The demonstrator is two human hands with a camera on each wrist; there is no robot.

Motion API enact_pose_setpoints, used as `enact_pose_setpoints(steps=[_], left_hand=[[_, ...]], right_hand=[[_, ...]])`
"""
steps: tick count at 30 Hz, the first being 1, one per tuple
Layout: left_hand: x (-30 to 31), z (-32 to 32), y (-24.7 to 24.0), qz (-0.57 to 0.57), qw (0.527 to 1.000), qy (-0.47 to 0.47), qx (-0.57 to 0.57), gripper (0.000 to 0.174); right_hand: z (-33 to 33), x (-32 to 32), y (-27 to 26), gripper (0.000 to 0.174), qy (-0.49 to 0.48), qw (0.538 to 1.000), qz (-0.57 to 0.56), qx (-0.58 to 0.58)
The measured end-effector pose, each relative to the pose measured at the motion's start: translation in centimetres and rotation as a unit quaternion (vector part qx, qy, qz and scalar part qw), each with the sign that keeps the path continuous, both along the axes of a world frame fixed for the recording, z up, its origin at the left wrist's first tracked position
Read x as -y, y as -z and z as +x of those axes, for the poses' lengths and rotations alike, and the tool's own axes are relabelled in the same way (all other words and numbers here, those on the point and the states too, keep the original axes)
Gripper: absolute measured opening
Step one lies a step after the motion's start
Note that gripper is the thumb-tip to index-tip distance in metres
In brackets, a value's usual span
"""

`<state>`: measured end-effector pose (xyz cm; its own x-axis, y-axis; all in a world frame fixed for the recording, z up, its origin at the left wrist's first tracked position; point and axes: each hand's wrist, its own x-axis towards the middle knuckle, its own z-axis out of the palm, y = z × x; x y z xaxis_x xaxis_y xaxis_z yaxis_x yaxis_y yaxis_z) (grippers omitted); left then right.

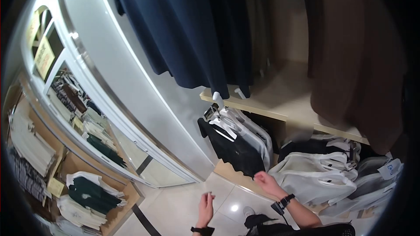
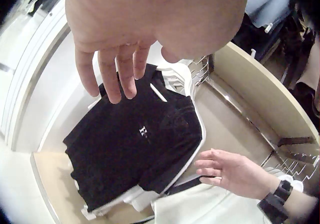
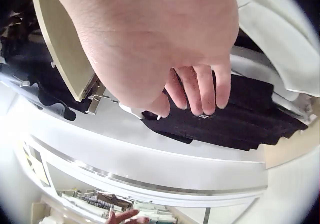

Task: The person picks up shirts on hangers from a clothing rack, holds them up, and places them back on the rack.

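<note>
A black top (image 2: 135,129) with a small white mark on its chest hangs on a white hanger at the front of the lower rack. My left hand (image 1: 205,208) is held over the floor, left of that top, with relaxed fingers and nothing in them. In the head view my right hand (image 1: 270,185) overlaps the top's lower edge. Its fingers (image 3: 202,91) are loosely bent and hold nothing. Behind the black top hang white and grey garments (image 1: 247,133) on more hangers.
Dark blue garments (image 1: 175,30) and brown ones (image 1: 354,52) hang above a wooden shelf (image 1: 271,105). White clothes (image 1: 310,175) hang low on the right. A white wall panel (image 1: 118,57) and a mirror (image 1: 78,118) stand to the left. Light tiles cover the floor (image 1: 223,192).
</note>
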<state>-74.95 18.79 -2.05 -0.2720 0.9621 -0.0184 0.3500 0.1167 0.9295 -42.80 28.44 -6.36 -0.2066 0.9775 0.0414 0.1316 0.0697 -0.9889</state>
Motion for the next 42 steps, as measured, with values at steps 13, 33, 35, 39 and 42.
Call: enact_pose_setpoints(steps=[13, 33, 35, 39, 42], left_hand=[[-24.4, -3.4, -1.5, 0.163, 0.954, 0.154, -0.201, 0.098], [-42.6, -13.1, -3.6, -0.046, 0.941, 0.325, 0.078, 0.044], [-41.5, -12.8, -3.9, -0.148, 0.911, 0.281, 0.262, 0.046], [-40.4, -14.0, 0.4, -0.222, 0.863, 0.356, 0.281, 0.054], [-38.9, -12.8, 0.6, -0.232, 0.848, 0.449, 0.163, 0.055]], right_hand=[[-4.5, -8.7, -1.2, 0.057, 0.271, 0.924, 0.075, 0.259], [-9.5, -5.3, -3.9, 0.046, 0.525, 0.842, -0.120, -0.037], [-9.6, -5.4, -4.2, 0.041, 0.510, 0.843, -0.127, -0.111], [-10.6, -4.4, -5.0, 0.033, 0.443, 0.862, -0.182, -0.169], [-11.9, -5.0, -6.7, 0.027, 0.421, 0.879, -0.201, -0.102]])
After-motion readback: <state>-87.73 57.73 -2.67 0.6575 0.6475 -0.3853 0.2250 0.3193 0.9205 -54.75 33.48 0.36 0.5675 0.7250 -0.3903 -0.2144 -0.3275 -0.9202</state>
